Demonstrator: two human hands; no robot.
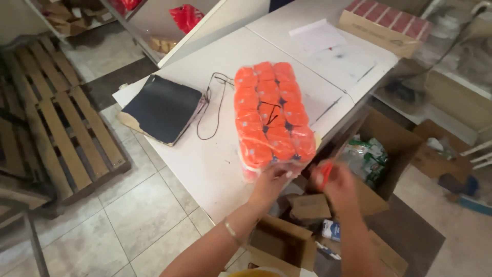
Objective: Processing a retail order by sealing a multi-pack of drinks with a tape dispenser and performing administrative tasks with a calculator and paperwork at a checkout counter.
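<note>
The pack [271,115] lies at the centre of the frame on the white tabletop [215,164], its near end jutting past the edge. It is a clear plastic bundle of orange rolls stacked in rows, with a dark mark on its top.

Your left hand [271,182] is at the pack's near end, fingers closed on the plastic there. Your right hand [335,184], just right of it and below the pack's corner, has its grip closed on a small orange tool [324,172]; blur hides what kind it is.

To the left of the pack a black pad [163,107] lies on the tabletop, with a thin black cord [212,102] looping beside it. At the upper right of the frame sit a sheet of paper [318,36] and a flat box [387,25] with a red striped top.

Below the tabletop edge, at lower right, open cardboard boxes [382,149] stand on the floor, one holding a plastic bag. A wooden pallet [61,118] lies on the tiled floor [133,215] at the left. A red bag [185,16] shows at the top of the frame.
</note>
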